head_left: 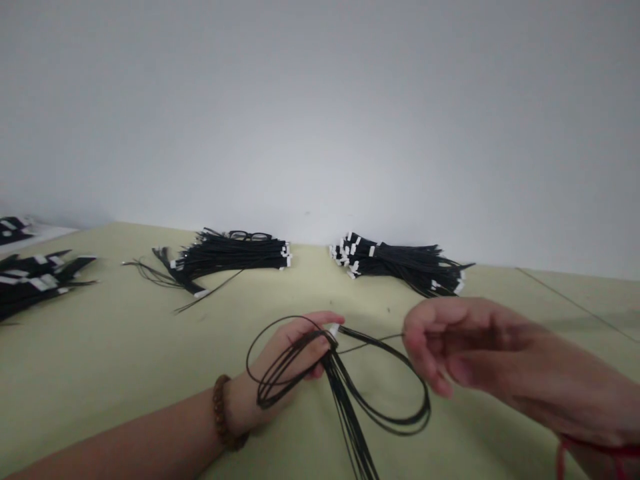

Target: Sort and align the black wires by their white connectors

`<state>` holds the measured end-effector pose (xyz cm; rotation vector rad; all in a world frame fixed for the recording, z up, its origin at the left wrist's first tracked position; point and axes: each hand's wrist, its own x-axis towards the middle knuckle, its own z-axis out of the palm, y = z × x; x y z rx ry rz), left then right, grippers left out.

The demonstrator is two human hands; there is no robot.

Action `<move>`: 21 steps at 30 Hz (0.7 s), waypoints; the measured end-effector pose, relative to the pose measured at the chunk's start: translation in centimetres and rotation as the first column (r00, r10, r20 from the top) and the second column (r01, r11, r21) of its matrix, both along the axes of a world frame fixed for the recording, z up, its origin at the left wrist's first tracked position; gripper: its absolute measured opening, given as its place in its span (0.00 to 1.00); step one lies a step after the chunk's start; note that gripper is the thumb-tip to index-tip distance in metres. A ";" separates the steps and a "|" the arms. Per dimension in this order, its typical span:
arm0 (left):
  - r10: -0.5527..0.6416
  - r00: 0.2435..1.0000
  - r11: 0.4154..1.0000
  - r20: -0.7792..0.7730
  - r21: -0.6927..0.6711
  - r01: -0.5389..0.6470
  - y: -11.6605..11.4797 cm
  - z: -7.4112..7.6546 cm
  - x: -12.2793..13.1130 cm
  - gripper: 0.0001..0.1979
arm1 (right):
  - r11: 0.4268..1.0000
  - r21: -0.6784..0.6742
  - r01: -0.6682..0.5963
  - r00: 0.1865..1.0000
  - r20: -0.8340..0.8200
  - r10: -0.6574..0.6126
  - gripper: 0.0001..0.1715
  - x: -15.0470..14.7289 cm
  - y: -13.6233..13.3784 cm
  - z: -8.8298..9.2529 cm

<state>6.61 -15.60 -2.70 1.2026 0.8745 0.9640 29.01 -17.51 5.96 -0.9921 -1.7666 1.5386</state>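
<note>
Fingers of the left hand curl closed around a loose bunch of thin black wires, just behind a small white connector that pokes out past the fingertips. The right hand is just beside it, its fingers pressed together and seeming to pinch one thin strand that runs across the gap from the bunch, though the grip is partly hidden. The bunch is held above a pale green table cover, forming open loops, with its other lengths hanging past the bottom of the view. A wooden bead bracelet circles the left wrist, and a red cord shows at the right wrist. Farther off, near the wall, lie two gathered piles of black wires, their white connectors bunched at the ends, with a pair of glasses on the left pile. More wires lie at the far left. The piles look sorted, while the bunch in hand remains ungathered; whether anything binds the piles is too small to tell.
</note>
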 end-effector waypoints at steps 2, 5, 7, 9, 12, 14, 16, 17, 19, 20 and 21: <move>-0.010 1.000 1.000 -0.008 0.019 0.010 -0.2 0.3 -0.2 0.19 | 0.953 0.248 0.174 0.985 -0.043 -0.168 0.03 0.9 0.3 0.4; -0.033 0.999 0.999 -0.013 0.039 0.034 -0.3 0.2 -0.2 0.19 | 0.829 0.295 0.476 0.840 -0.430 -0.330 0.03 1.0 0.4 0.8; -0.042 0.999 0.998 -0.023 0.037 0.043 -0.3 -0.2 -0.2 0.18 | 0.865 0.100 0.491 0.701 -0.635 -0.324 0.10 0.3 0.0 1.0; -0.026 1.000 0.999 -0.014 0.020 0.026 -0.2 -1.0 -0.1 0.18 | 0.929 -0.029 0.369 0.723 -0.620 -0.306 0.13 -0.6 -0.6 0.9; 0.001 0.998 1.000 0.069 -0.015 0.000 -0.1 -1.9 -0.1 0.17 | 0.978 -0.060 0.199 0.947 -0.245 -0.207 0.08 -2.1 -1.6 -0.1; -0.012 0.989 0.999 0.148 -0.035 0.018 -0.1 -2.1 0.0 0.17 | 0.979 0.055 0.197 0.976 0.088 -0.202 0.13 -2.9 -2.1 -1.2; -0.056 0.976 0.996 0.212 -0.049 0.068 -0.1 -1.9 0.0 0.17 | 0.938 0.284 0.201 0.895 0.337 -0.294 0.12 -3.5 -2.4 -2.2; -0.081 0.967 0.994 0.242 -0.048 0.096 -0.2 -1.7 0.0 0.17 | 0.904 0.389 0.178 0.846 0.408 -0.342 0.12 -3.6 -2.6 -2.6; -0.118 0.950 0.989 0.288 -0.048 0.137 -0.2 -1.4 0.0 0.16 | 0.857 0.502 0.114 0.778 0.491 -0.391 0.12 -3.7 -2.7 -3.2; -0.128 0.943 0.987 0.306 -0.050 0.150 -0.3 -1.3 0.0 0.16 | 0.848 0.520 0.097 0.760 0.512 -0.401 0.12 -3.7 -2.7 -3.3; -0.135 0.938 0.986 0.320 -0.054 0.161 -0.3 -1.3 0.0 0.15 | 0.846 0.527 0.082 0.749 0.527 -0.402 0.12 -3.7 -2.7 -3.3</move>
